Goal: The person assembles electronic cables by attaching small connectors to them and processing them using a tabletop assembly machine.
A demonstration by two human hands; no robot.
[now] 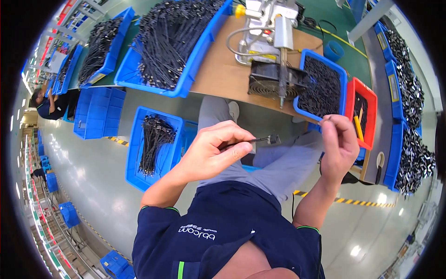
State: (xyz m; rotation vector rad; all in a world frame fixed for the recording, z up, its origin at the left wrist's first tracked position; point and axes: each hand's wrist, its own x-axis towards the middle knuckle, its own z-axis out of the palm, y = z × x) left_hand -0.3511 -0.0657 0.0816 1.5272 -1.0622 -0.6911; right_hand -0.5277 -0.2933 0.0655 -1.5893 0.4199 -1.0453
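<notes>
My left hand is closed in a pinch around a thin black cable. The cable's end points right and carries a small dark connector with a metallic part. To the right of it, my right hand is raised with thumb and fingertips pressed together. Whatever is between those fingertips is too small to make out. It hovers near the front corner of a blue tray of small black pieces.
On the bench stand a metal fixture with a nozzle and a black fan. A red bin holds a yellow-handled tool. Blue bins of black cables lie left, another lower down. Bins of shiny parts line the right.
</notes>
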